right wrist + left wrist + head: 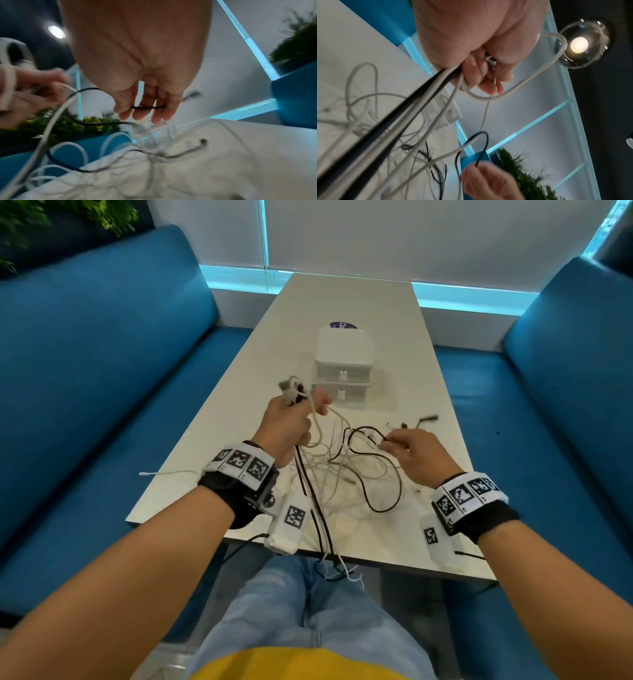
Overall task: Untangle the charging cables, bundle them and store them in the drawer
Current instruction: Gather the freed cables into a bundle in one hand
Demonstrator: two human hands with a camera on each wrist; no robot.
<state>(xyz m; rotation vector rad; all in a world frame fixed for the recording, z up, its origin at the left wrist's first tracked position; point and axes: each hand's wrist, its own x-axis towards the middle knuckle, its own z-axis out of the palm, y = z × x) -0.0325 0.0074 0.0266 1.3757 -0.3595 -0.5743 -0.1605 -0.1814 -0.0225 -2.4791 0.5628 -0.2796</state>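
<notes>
A tangle of white and black charging cables (pixel 346 474) lies on the near half of the white table (pixel 363 302), with some ends hanging over the front edge. My left hand (pixel 291 419) is raised above the tangle and grips several white and black cables (pixel 426 86), with a white loop (pixel 539 70) round its fingers. My right hand (pixel 407 450) pinches a thin black cable (pixel 147 107) between thumb and fingers just right of the tangle. A small white two-drawer box (pixel 343 368) stands behind the hands, both drawers closed.
Blue sofas (pixel 102 364) flank the table on both sides. A dark round sticker (pixel 343 325) lies behind the drawer box. Loose plug ends (pixel 426 418) rest right of the box, and one white plug (pixel 145 473) lies at the table's left edge.
</notes>
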